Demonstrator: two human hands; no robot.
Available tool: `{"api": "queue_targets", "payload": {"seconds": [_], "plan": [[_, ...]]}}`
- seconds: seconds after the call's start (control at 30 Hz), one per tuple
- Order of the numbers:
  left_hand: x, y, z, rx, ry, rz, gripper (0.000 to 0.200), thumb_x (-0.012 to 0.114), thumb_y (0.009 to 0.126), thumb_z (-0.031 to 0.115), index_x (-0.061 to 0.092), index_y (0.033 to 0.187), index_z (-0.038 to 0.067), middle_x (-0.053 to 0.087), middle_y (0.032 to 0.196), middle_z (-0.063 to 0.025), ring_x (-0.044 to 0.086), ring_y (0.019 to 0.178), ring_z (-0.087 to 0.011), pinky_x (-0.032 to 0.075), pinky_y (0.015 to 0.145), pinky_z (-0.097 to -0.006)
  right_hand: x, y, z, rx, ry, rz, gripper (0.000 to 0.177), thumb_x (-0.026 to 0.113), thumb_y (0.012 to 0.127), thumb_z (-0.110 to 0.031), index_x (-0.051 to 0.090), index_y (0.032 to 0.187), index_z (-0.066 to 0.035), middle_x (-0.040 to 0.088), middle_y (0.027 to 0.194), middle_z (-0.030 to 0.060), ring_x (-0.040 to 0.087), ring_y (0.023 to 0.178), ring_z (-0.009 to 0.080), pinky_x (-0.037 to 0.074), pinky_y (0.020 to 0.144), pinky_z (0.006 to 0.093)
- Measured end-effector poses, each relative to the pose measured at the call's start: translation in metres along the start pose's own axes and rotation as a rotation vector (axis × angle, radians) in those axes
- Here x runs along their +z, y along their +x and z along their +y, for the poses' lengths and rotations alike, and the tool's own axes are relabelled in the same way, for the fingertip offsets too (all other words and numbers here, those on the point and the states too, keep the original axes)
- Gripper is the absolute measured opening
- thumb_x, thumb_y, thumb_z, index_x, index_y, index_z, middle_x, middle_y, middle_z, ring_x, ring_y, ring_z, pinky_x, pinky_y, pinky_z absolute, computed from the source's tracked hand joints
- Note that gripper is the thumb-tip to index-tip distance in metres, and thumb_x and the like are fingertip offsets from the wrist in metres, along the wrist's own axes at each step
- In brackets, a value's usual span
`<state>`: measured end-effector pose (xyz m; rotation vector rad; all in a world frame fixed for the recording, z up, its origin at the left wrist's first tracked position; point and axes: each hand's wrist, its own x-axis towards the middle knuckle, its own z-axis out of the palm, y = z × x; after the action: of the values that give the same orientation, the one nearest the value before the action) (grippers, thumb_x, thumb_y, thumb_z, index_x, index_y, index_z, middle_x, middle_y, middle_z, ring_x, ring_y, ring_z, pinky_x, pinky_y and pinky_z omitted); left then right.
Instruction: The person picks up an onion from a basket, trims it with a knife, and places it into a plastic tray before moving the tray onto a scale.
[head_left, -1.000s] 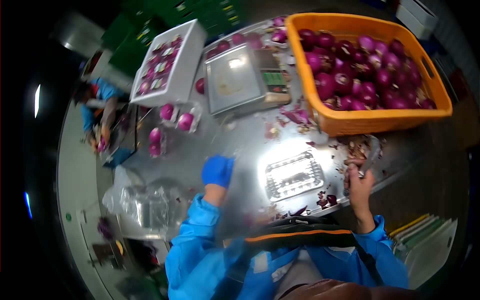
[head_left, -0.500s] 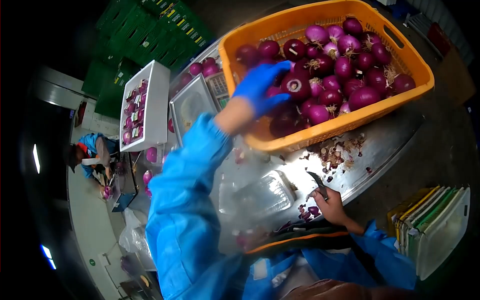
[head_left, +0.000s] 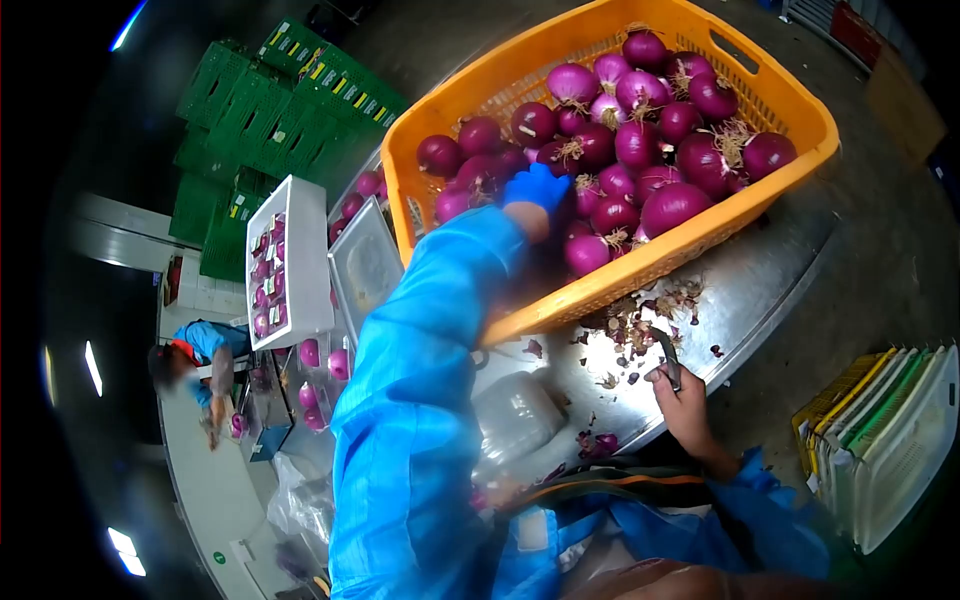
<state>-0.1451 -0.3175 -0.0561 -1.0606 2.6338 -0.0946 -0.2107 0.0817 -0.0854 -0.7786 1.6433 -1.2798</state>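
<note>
My left hand (head_left: 538, 192), in a blue glove, reaches down among the red onions (head_left: 676, 208) in the orange crate (head_left: 655, 262). Its fingers are mostly hidden, and what they touch cannot be made out. Bare and low on the right, my right hand (head_left: 684, 402) has its fingers closed round a small curved knife (head_left: 668, 352), whose blade points up and left. Dry onion peelings (head_left: 640, 325) lie on the metal table between the crate and the knife.
A white box (head_left: 315, 262) with packed onions stands left of a clear tray (head_left: 368, 262). Clear packaging (head_left: 515, 415) lies nearer me. Green crates (head_left: 290, 110) are stacked behind. Another person (head_left: 208, 345) works at far left. Upright trays (head_left: 880, 430) stand at right.
The view has shifted. My left hand has moved from above the onions down among them, and its spread fingers are now largely hidden. My right hand still holds the knife.
</note>
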Motion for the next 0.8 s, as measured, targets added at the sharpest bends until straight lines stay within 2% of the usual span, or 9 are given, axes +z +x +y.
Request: {"api": "queue_targets", "payload": {"seconds": [0.07,0.1,0.2,0.23,0.33,0.43,0.47,0.63,0.8], "plan": [[-0.020,-0.006,0.005,0.057,-0.063,-0.004,0.049,0.064,0.085,0.032,0.053,0.132,0.023,0.051,0.129,-0.0240,0.059,0.109,-0.0427,0.052,0.090,-0.0507,0.001,-0.002,-0.005,-0.054,0.001,0.062,0.015,0.058,0.093,-0.012,0.070,0.099,-0.004,0.066,0.076,0.0079,0.059,0.067,0.0154,0.046,0.064,0.0299],[-0.035,-0.016,0.005,0.117,-0.133,0.065,0.066,0.073,0.076,0.033,0.049,0.136,0.021,0.049,0.131,-0.0259,0.059,0.108,-0.0449,0.051,0.092,-0.0507,0.000,-0.003,-0.009,-0.081,-0.016,0.071,0.015,0.058,0.093,-0.013,0.069,0.098,-0.004,0.066,0.076,0.0081,0.059,0.067,0.0161,0.046,0.065,0.0304],[-0.062,-0.035,-0.009,0.266,-0.686,0.371,0.093,0.085,0.066,0.037,0.038,0.143,0.010,0.049,0.133,-0.0250,0.055,0.118,-0.0395,0.050,0.097,-0.0470,-0.004,-0.006,-0.020,-0.090,-0.050,0.116,0.020,0.059,0.093,-0.021,0.068,0.092,-0.003,0.065,0.076,0.0093,0.060,0.069,0.0195,0.047,0.068,0.0331],[-0.066,-0.037,-0.012,0.273,-0.918,0.398,0.100,0.086,0.065,0.037,0.034,0.145,0.006,0.050,0.132,-0.0232,0.053,0.121,-0.0363,0.050,0.098,-0.0449,-0.003,-0.001,0.003,-0.137,0.035,0.131,0.024,0.057,0.099,-0.023,0.063,0.098,0.000,0.050,0.065,-0.0045,0.044,0.060,0.0034,0.036,0.055,0.0206],[-0.125,-0.113,0.015,0.263,-1.677,0.131,0.088,0.079,0.076,0.031,0.031,0.146,0.005,0.050,0.132,-0.0158,0.054,0.120,-0.0297,0.050,0.098,-0.0422,-0.011,0.006,-0.024,-0.236,0.120,0.171,0.028,0.049,0.103,-0.023,0.063,0.103,0.001,0.047,0.067,-0.0058,0.040,0.058,0.0027,0.033,0.053,0.0196],[-0.134,-0.173,0.033,0.438,-2.047,-0.020,0.073,0.068,0.084,0.032,0.036,0.144,0.005,0.050,0.137,-0.0157,0.054,0.122,-0.0318,0.045,0.104,-0.0464,-0.019,0.004,-0.097,-0.437,-0.161,0.217,0.024,0.059,0.094,-0.017,0.064,0.112,-0.002,0.067,0.094,0.0123,0.067,0.084,0.0261,0.051,0.075,0.0348],[-0.133,-0.194,0.041,0.488,-2.140,-0.073,0.068,0.064,0.087,0.033,0.038,0.144,0.005,0.049,0.139,-0.0157,0.054,0.123,-0.0328,0.042,0.107,-0.0481,-0.018,0.002,-0.111,-0.546,-0.222,0.238,0.024,0.061,0.090,-0.013,0.064,0.111,-0.003,0.067,0.095,0.0117,0.067,0.083,0.0271,0.051,0.074,0.0353],[-0.105,-0.262,0.058,0.344,-2.111,-0.064,0.078,0.066,0.083,0.042,0.037,0.144,0.003,0.052,0.137,-0.0155,0.052,0.125,-0.0310,0.042,0.106,-0.0469,-0.005,-0.011,-0.148,-0.901,-0.540,0.330,0.039,0.069,0.071,-0.002,0.064,0.109,-0.007,0.064,0.091,0.0089,0.064,0.076,0.0299,0.052,0.065,0.0371],[-0.091,-0.295,0.081,0.353,-2.040,-0.100,0.088,0.069,0.078,0.053,0.036,0.145,0.006,0.047,0.139,-0.0109,0.049,0.127,-0.0251,0.041,0.107,-0.0412,0.003,-0.023,-0.140,-1.005,-0.665,0.392,0.041,0.071,0.069,-0.005,0.064,0.109,-0.006,0.058,0.080,0.0065,0.062,0.068,0.0246,0.049,0.059,0.0352]]}}
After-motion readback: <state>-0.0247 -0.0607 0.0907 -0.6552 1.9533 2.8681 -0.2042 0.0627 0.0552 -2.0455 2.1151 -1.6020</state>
